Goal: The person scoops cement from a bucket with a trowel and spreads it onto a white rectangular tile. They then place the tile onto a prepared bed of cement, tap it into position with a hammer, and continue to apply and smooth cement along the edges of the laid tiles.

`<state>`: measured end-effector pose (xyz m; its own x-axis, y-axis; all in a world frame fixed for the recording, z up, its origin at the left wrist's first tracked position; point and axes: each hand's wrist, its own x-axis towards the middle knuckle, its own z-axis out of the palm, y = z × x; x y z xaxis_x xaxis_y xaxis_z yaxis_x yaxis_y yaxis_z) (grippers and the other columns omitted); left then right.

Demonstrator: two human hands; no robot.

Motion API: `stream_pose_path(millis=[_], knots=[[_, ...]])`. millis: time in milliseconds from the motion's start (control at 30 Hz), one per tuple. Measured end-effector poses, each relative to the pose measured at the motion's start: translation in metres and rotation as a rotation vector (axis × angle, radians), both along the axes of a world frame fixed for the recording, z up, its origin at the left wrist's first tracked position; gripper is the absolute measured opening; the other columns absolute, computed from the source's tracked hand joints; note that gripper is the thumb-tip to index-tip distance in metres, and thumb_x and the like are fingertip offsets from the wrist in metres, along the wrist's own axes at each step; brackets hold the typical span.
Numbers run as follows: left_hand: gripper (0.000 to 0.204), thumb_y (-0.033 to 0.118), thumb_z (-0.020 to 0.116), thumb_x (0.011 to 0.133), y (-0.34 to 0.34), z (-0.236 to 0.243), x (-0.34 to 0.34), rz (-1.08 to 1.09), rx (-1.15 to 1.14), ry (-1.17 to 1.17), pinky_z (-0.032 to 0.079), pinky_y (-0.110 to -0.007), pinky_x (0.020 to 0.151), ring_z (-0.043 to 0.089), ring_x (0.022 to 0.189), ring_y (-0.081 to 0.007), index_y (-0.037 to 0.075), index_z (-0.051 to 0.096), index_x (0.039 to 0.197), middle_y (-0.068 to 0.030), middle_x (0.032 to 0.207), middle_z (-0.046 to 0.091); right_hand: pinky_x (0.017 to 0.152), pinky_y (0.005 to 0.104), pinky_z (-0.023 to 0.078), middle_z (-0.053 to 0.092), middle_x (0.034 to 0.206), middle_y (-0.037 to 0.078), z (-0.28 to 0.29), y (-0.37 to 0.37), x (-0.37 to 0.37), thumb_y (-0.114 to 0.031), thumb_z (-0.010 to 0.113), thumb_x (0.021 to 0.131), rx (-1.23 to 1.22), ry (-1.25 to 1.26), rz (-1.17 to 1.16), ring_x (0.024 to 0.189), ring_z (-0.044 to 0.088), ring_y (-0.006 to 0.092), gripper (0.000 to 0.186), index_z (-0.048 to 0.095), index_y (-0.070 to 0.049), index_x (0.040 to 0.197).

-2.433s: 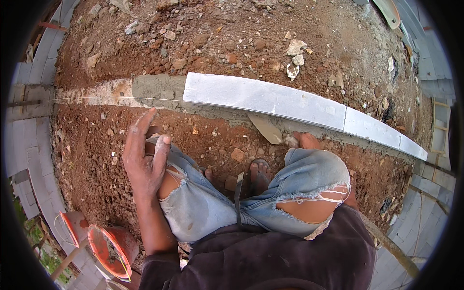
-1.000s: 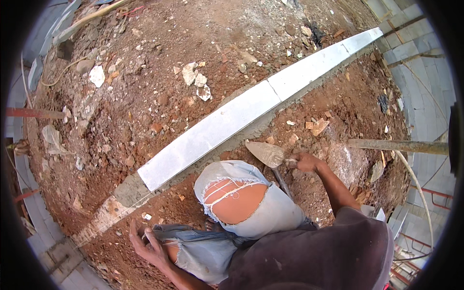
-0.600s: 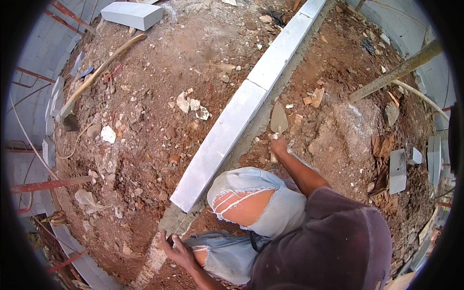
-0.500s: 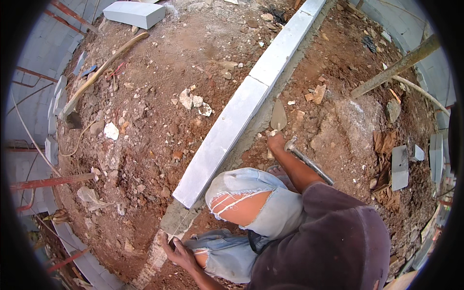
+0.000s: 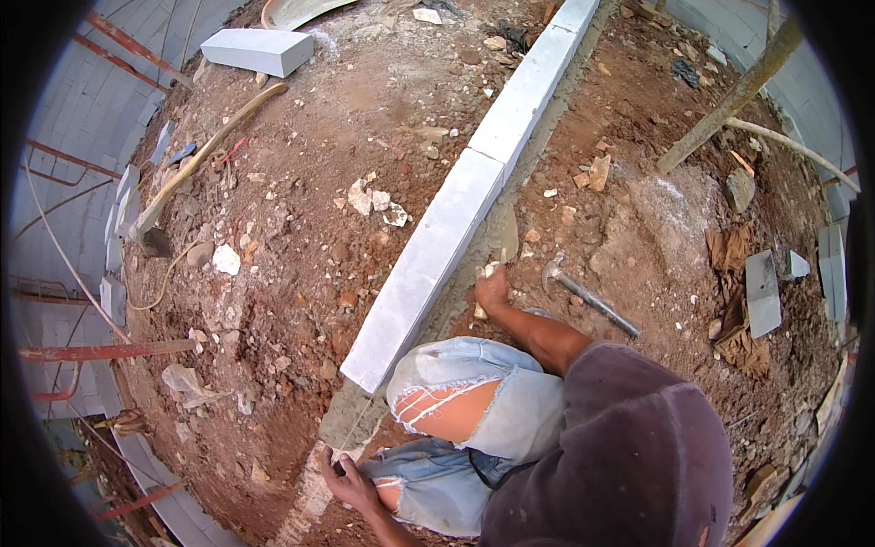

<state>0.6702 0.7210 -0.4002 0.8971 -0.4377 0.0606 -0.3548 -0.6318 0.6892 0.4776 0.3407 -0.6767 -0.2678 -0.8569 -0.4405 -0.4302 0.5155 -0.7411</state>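
Note:
My right hand (image 5: 494,294) grips a trowel (image 5: 508,235), its blade over the mortar along the right side of a row of pale blocks (image 5: 424,251). A hammer (image 5: 592,303) lies on the soil just right of that hand. My left hand (image 5: 343,474) is open, fingers loosely curled and apart, by my lower knee at the bare end of the footing strip (image 5: 310,501). A thin string (image 5: 363,417) runs over the mortar (image 5: 341,417) beyond the lowest block, near my left fingers.
A loose block (image 5: 255,53) lies at the upper left near a long wooden handle (image 5: 205,159). Red metal bars (image 5: 100,351) project at the left. A pole (image 5: 729,96) slants over the upper right. Rubble, block offcuts (image 5: 762,292) and block walls (image 5: 100,137) surround the soil.
The view has swung round, so the block row now runs steeply upward. My right hand and trowel have moved leftward to beside the blocks; the hammer now shows clear of my arm.

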Motion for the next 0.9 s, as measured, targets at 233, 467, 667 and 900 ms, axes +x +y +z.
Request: stream_pose_path(millis=[233, 467, 667, 900], knots=[[0.04, 0.012, 0.06, 0.096, -0.023, -0.016, 0.015, -0.146, -0.023, 0.053, 0.049, -0.04, 0.091, 0.061, 0.108, -0.0306, -0.006, 0.059, 0.131, -0.0205, 0.127, 0.063, 0.047, 0.0329, 0.05, 0.058, 0.077, 0.004, 0.028, 0.009, -0.017, -0.029, 0.065, 0.097, 0.099, -0.813, -0.128, 0.059, 0.059, 0.0148, 0.025, 0.054, -0.008, 0.105], [0.042, 0.015, 0.061, 0.096, -0.023, -0.016, 0.014, -0.184, 0.042, 0.0, 0.049, -0.039, 0.092, 0.061, 0.112, -0.0304, -0.005, 0.058, 0.133, -0.0199, 0.128, 0.063, 0.048, 0.0299, 0.049, 0.058, 0.081, 0.003, 0.084, -0.033, -0.106, -0.028, 0.06, 0.1, 0.083, -1.252, -0.148, 0.06, 0.057, 0.0138, 0.027, 0.056, -0.006, 0.114], [0.042, 0.014, 0.06, 0.097, 0.003, -0.007, 0.012, -0.081, 0.006, 0.054, 0.049, -0.039, 0.09, 0.061, 0.108, -0.0286, -0.006, 0.057, 0.134, -0.0205, 0.129, 0.062, 0.053, 0.0338, 0.053, 0.062, 0.088, 0.01, 0.131, -0.073, -0.094, -0.03, 0.064, 0.099, -0.472, -0.718, -0.411, 0.064, 0.063, 0.0189, 0.045, 0.047, -0.001, 0.128], [0.042, 0.011, 0.06, 0.096, 0.052, -0.016, 0.022, -0.004, 0.023, 0.04, 0.048, -0.039, 0.095, 0.061, 0.11, -0.0285, -0.005, 0.056, 0.135, -0.0202, 0.13, 0.062, 0.051, 0.0341, 0.052, 0.06, 0.093, 0.01, 0.058, -0.08, -0.02, -0.027, 0.06, 0.101, -0.181, -0.429, -0.394, 0.064, 0.062, 0.021, 0.04, 0.044, -0.003, 0.129]])
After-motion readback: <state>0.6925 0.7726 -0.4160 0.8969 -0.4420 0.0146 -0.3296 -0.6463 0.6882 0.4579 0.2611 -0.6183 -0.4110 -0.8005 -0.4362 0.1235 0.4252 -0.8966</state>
